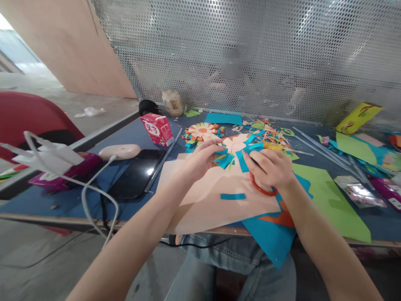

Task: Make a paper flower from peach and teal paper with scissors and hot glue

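A cut-paper flower in peach and blue point(235, 144) is held just above the sheets on the table. My left hand point(208, 155) has its fingers closed on the flower's left edge. On the other side, my right hand point(272, 165) pinches a blue paper strip point(241, 161) against the flower. A red loop point(261, 187), like a scissors handle, shows under my right palm; whether the hand grips it is hidden. Below both hands lies a large peach paper sheet point(194, 205), with one loose blue strip point(232, 196) on it.
Another layered paper flower point(202, 131) lies behind my left hand, beside many paper scraps point(269, 133). A pink box point(157, 128), a black phone point(138, 173) and a white cable point(86, 198) are on the left. Green paper point(328, 200) lies right; a perforated metal panel point(194, 50) stands behind.
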Tool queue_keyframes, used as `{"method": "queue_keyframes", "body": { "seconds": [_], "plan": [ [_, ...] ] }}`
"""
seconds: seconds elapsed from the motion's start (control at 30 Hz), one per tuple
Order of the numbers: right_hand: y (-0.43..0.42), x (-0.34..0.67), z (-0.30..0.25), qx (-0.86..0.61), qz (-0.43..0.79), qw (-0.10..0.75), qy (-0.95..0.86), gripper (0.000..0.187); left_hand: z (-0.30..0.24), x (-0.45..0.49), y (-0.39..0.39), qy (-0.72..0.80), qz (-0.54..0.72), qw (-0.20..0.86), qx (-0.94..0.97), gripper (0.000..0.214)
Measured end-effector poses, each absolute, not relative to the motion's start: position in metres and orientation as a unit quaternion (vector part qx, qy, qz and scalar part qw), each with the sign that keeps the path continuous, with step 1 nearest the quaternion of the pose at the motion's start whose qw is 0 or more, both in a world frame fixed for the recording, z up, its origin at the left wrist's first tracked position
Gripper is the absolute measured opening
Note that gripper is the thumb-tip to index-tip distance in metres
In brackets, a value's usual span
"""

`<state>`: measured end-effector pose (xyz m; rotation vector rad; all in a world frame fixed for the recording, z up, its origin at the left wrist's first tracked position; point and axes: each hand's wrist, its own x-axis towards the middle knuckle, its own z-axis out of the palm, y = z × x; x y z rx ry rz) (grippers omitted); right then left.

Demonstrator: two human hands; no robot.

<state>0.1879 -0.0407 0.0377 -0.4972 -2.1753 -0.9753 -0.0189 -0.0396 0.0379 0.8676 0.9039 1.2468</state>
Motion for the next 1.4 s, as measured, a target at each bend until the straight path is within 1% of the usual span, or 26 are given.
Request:
{"method": "queue_keyframes", "body": {
  "seconds": [0.07,0.17,0.23,0.3,0.37,0.47,0.57,0.67,0.83,0.93,1.07,1.13,1.2,1.23,1.3,1.33,1.4],
  "plan": [
    [-0.041,0.188,0.037,-0.179,-0.389,0.351,-0.833,0.018,0.038,-0.018,-0.040,0.411,0.541,0.629,0.377,0.032],
    [-0.041,0.188,0.036,-0.182,-0.421,0.332,-0.824,0.018,0.040,-0.017,-0.042,0.414,0.546,0.621,0.380,0.035],
    [-0.041,0.189,0.036,-0.184,-0.411,0.331,-0.829,0.020,0.040,-0.017,-0.043,0.408,0.548,0.621,0.384,0.035],
    [-0.041,0.189,0.037,-0.174,-0.404,0.342,-0.830,0.022,0.040,-0.018,-0.042,0.405,0.549,0.621,0.387,0.033],
    [-0.041,0.188,0.038,-0.163,-0.424,0.348,-0.820,0.019,0.039,-0.019,-0.041,0.397,0.550,0.625,0.385,0.029],
    [-0.041,0.188,0.038,-0.168,-0.446,0.336,-0.812,0.018,0.037,-0.020,-0.039,0.383,0.553,0.632,0.385,0.026],
    [-0.041,0.188,0.036,-0.190,-0.412,0.332,-0.827,0.020,0.037,-0.021,-0.040,0.389,0.550,0.626,0.394,0.029],
    [-0.041,0.189,0.036,-0.185,-0.381,0.345,-0.837,0.023,0.036,-0.021,-0.040,0.397,0.543,0.620,0.403,0.031],
    [-0.042,0.187,0.038,-0.156,-0.418,0.350,-0.824,0.020,0.037,-0.019,-0.042,0.399,0.547,0.614,0.405,0.035],
    [-0.042,0.187,0.038,-0.157,-0.385,0.358,-0.836,0.022,0.038,-0.018,-0.043,0.405,0.549,0.609,0.404,0.033],
    [-0.038,0.187,0.034,-0.194,-0.365,0.375,-0.830,0.019,0.042,-0.019,-0.043,0.407,0.547,0.616,0.394,0.031],
    [-0.034,0.185,0.033,-0.245,-0.312,0.407,-0.823,0.017,0.044,-0.020,-0.042,0.409,0.527,0.641,0.379,0.025],
    [-0.031,0.182,0.034,-0.307,-0.205,0.467,-0.804,0.012,0.044,-0.022,-0.040,0.414,0.507,0.658,0.371,0.030],
    [-0.029,0.181,0.035,-0.339,-0.135,0.502,-0.784,0.011,0.043,-0.022,-0.038,0.420,0.511,0.647,0.378,0.034],
    [-0.026,0.178,0.038,-0.397,0.034,0.552,-0.733,0.015,0.041,-0.024,-0.036,0.430,0.569,0.567,0.412,0.032],
    [-0.025,0.177,0.039,-0.418,0.130,0.560,-0.703,0.019,0.039,-0.025,-0.035,0.431,0.610,0.507,0.430,0.027],
    [-0.025,0.175,0.042,-0.435,0.311,0.547,-0.644,0.024,0.037,-0.026,-0.034,0.423,0.669,0.406,0.457,0.017]
  ]
}}
